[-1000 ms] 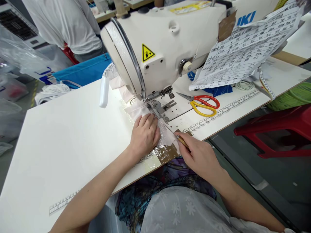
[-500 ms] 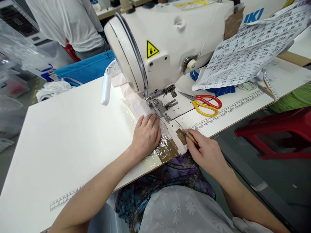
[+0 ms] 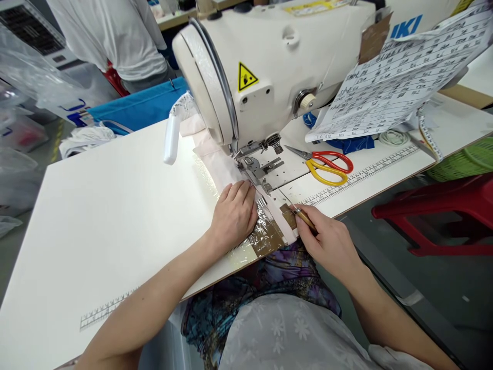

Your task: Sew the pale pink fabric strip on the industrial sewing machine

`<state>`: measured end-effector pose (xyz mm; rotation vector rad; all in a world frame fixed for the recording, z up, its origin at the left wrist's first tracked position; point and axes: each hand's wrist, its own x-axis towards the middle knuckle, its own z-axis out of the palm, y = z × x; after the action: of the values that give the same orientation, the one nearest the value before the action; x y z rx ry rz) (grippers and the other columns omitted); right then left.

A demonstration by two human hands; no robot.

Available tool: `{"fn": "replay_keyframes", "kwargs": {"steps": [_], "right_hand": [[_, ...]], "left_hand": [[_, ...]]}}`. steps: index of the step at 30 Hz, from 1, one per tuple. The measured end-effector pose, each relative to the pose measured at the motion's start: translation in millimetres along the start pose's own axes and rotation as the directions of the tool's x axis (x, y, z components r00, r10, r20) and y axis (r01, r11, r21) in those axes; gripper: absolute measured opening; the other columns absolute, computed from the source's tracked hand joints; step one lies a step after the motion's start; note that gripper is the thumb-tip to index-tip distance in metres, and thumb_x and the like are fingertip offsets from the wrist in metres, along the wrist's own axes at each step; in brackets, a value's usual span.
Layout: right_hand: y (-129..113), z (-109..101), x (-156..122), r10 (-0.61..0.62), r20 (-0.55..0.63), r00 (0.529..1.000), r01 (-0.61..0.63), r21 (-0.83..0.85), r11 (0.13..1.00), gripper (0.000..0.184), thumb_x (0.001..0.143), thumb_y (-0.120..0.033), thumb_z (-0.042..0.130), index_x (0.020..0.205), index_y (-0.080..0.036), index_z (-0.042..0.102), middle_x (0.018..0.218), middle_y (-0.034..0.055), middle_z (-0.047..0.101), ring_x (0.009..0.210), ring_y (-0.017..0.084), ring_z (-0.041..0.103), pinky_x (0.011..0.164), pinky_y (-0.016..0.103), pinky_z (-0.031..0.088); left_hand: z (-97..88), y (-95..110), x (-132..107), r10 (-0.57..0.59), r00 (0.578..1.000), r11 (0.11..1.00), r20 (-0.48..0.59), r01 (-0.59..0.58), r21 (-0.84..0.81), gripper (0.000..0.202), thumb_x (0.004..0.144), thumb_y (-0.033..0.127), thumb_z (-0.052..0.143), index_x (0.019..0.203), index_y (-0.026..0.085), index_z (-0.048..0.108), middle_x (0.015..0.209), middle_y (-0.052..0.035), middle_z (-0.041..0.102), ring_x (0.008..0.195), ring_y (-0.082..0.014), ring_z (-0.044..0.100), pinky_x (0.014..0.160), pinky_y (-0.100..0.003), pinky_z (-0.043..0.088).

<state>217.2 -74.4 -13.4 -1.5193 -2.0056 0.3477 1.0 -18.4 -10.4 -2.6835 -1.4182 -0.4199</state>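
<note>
Left hand: while it lies flat, fingers spread, the left hand [image 3: 234, 216] presses the pale pink fabric strip [image 3: 223, 167] near the white table's [image 3: 108, 216] front edge.
Right hand: the right hand [image 3: 327, 244] pinches a thin wooden-handled awl [image 3: 298, 213], tip toward the presser foot [image 3: 250, 167].
Fabric: it runs under the white sewing machine [image 3: 277, 67], just beside both hands.

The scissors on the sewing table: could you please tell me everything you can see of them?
The scissors lie flat on the white table, just right of the sewing machine's needle plate. They have two looped handles, one red and one yellow, plastic by the look, and grey metal blades that are shut, with the tip pointing left toward the machine. They rest beside the printed ruler strip, in front of a blue cloth under a printed paper sheet. No hand touches them.
</note>
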Motion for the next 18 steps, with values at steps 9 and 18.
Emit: {"fn": "replay_keyframes", "kwargs": {"steps": [9, 18], "right_hand": [[-0.6, -1.1, 1.0, -0.011, 0.001, 1.0, 0.011, -0.016, 1.0, 0.028, 0.097, -0.025, 0.042, 0.114, -0.016, 0.061, 0.079, 0.0048, 0.071, 0.058, 0.018, 0.064, 0.051, 0.026, 0.043], [-5.4, 0.2, 2.0, 0.047, -0.007, 0.999, -0.046, 0.093, 0.995, 0.03, 0.099, -0.035, 0.044, 0.119, -0.017, 0.058, 0.073, 0.0028, 0.068, 0.052, 0.016, 0.06, 0.051, 0.025, 0.044]], "left_hand": [[-0.5, -0.3, 0.8, 0.007, 1.0, 1.0, -0.001, -0.007, 0.003, 0.04, 0.098, 0.024, 0.038, 0.128, 0.005, 0.056, 0.132, -0.0201, 0.058, 0.127, -0.0307, 0.05, 0.11, -0.047, 0.041], [4.3, -7.6, 5.2, -0.027, 1.0, 1.0, -0.008, 0.027, -0.01, 0.04, 0.097, 0.024, 0.038, 0.13, 0.007, 0.055, 0.133, -0.0193, 0.058, 0.128, -0.0306, 0.049, 0.109, -0.049, 0.041]]}}
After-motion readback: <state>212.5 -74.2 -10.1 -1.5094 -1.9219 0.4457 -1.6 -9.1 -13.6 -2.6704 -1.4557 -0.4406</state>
